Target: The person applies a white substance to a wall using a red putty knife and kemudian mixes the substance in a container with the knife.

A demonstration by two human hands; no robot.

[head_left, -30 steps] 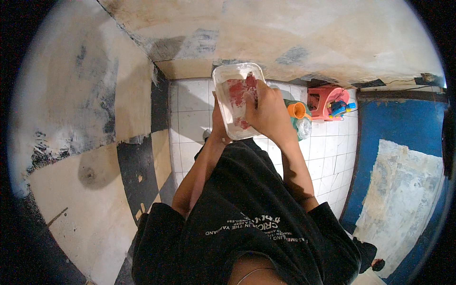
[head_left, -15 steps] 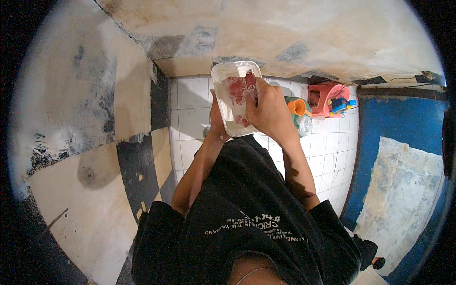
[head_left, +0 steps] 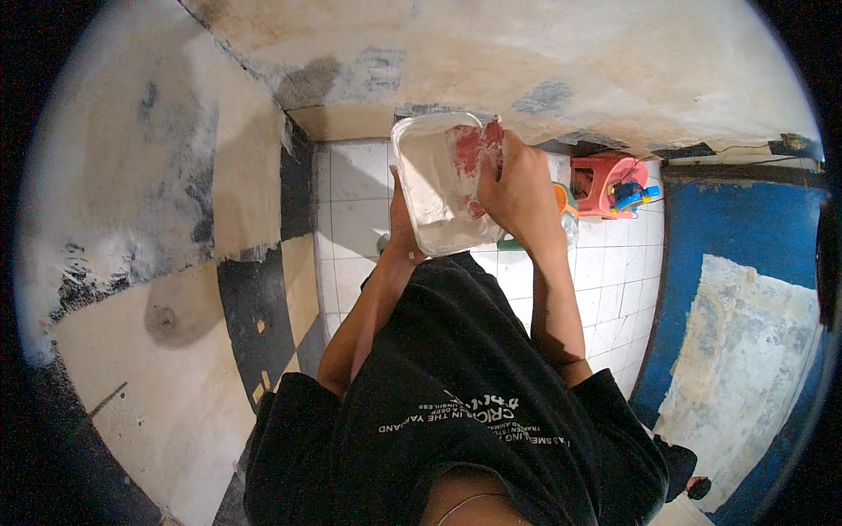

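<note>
My left hand (head_left: 403, 224) grips a translucent plastic tub (head_left: 453, 244) by its left side, and the tub's open top faces up. Whitish paste (head_left: 428, 175) coats the inside and lies thicker along the middle. In my right hand (head_left: 524, 195) is a red putty scraper (head_left: 467, 153), smeared with white. The scraper's flat blade hangs over the right part of the tub. My right fingers wrap round its upper right edge; the fingertips are partly hidden. Most of my left fingers are out of sight beneath the tub.
Patchy cream-and-black walls (head_left: 544, 53) rise ahead and at left. On the white tiled floor (head_left: 610, 285) stand a pink plastic stool (head_left: 599, 180) with a blue-and-yellow object (head_left: 633, 198) and an orange cup (head_left: 561, 197). A blue panel (head_left: 737, 215) with a whitish patch lies at right.
My right hand and the red scraper have moved right, from over the tub's middle to its right side, baring more paste. The left hand has barely moved; the tub appears tipped a little.
</note>
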